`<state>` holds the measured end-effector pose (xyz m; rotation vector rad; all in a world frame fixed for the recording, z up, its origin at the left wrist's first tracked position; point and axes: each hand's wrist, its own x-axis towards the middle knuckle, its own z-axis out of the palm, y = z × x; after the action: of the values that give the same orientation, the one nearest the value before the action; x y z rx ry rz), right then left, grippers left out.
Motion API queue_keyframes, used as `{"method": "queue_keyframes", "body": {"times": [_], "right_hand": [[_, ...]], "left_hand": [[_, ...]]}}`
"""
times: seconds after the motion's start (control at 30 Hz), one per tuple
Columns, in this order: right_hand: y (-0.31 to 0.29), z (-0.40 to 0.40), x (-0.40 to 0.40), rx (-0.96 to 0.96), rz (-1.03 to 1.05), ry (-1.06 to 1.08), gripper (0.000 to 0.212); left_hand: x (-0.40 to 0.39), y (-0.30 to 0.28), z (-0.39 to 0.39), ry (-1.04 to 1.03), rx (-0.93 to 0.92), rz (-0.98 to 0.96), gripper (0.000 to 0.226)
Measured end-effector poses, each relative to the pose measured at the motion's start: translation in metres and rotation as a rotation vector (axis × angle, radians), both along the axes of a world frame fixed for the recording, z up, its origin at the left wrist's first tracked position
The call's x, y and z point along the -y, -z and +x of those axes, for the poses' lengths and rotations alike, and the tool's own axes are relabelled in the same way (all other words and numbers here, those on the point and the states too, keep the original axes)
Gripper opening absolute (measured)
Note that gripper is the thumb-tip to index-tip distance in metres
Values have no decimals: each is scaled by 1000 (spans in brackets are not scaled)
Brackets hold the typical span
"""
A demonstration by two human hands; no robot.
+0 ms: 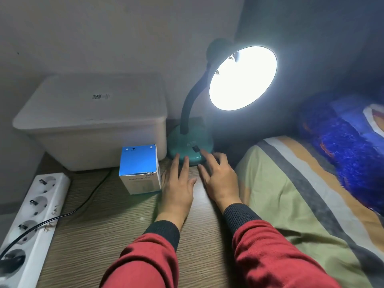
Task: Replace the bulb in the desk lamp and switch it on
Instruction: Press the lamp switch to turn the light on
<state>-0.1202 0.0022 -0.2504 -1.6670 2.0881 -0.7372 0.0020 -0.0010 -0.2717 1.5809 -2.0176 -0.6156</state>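
At the lit desk lamp [218,96] base, your left hand [178,183] steadies flat with fingers relaxed; your right hand [218,175], holding nothing, fingers the rocker switch [196,149].

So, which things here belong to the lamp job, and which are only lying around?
Job: desk lamp, lit; its switch; right hand at the switch; left hand on the base.
Lying about: blue box, white bin, power strip, bedding.
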Motion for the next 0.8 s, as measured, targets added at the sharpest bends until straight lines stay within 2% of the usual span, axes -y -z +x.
{"method": "queue_keyframes", "body": {"times": [0.4,0.5,0.8], "right_hand": [[1,-1,0,-24,-5,-5,47],[0,-3,2,-14,14,-44,47],[-12,-9,13,-193,84,-166,52]], "left_hand": [[3,4,-1,-6,31,1,58],[0,-3,0,-1,-17,12,58],[-6,-16,2,6,-59,51,57]]}}
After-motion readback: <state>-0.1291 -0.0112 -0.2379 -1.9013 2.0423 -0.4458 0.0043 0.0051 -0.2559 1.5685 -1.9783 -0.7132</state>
